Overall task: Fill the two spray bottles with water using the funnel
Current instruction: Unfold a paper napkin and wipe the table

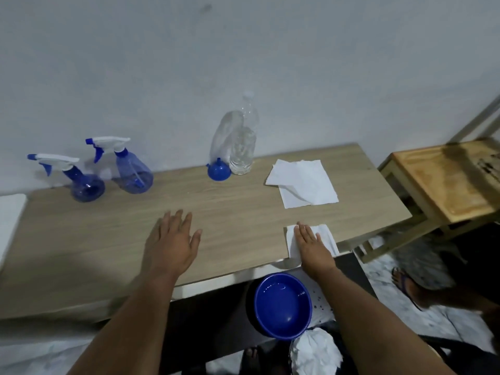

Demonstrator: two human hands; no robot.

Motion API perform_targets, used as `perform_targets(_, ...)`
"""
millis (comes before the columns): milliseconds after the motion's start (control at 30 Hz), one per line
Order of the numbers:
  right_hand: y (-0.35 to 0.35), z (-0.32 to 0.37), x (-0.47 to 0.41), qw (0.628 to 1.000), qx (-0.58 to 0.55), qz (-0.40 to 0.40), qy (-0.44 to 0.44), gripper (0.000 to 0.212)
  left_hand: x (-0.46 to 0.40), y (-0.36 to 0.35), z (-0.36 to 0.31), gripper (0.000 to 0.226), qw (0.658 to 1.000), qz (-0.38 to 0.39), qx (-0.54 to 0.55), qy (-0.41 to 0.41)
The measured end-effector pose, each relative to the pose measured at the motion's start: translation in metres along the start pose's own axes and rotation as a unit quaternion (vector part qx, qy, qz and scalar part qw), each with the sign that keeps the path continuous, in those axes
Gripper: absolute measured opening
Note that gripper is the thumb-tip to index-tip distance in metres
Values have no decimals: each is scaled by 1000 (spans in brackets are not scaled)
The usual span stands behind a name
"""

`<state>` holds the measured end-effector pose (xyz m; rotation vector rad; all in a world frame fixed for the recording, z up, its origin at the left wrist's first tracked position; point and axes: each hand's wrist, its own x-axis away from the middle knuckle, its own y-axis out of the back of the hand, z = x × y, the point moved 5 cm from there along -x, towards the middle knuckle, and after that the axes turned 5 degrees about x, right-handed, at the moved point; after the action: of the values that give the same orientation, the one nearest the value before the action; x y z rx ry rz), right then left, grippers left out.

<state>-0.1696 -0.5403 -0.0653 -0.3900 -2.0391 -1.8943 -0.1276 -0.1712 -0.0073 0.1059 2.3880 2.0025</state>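
Hands flat on desk [113, 239]: left hand [170, 244] open on bare wood, right hand [311, 244] pressing a tissue [328, 235]. Two spray bottles [134, 169] stand far left w/ heads on; funnel [218, 172] sits upturned by a seemingly part-full water bottle [243, 147].

- We see a matt pale wood-grain worktop [113, 234].
- Our two translucent blue plastic spray bottles [134, 173] look glossy.
- White paper tissue [304, 182] looks soft and matt.

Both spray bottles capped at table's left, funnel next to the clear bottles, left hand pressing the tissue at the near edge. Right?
Not quite: the head view shows the right hand flat on the tissue; the left hand lies on bare table. The spray bottles and funnel are as stated.
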Motion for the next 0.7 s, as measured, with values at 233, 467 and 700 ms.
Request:
perform_targets(233,27,-20,49,896,-376,-59,-229,37,-31,35,-58,62,996,39,64,-57)
perform_targets(467,71,-34,119,564,-764,-66,-306,29,-31,58,-169,54,914,171,336,-152)
perform_targets(700,95,-48,189,515,-778,-135,-333,31,38,61,-281,71,742,439,466,-202)
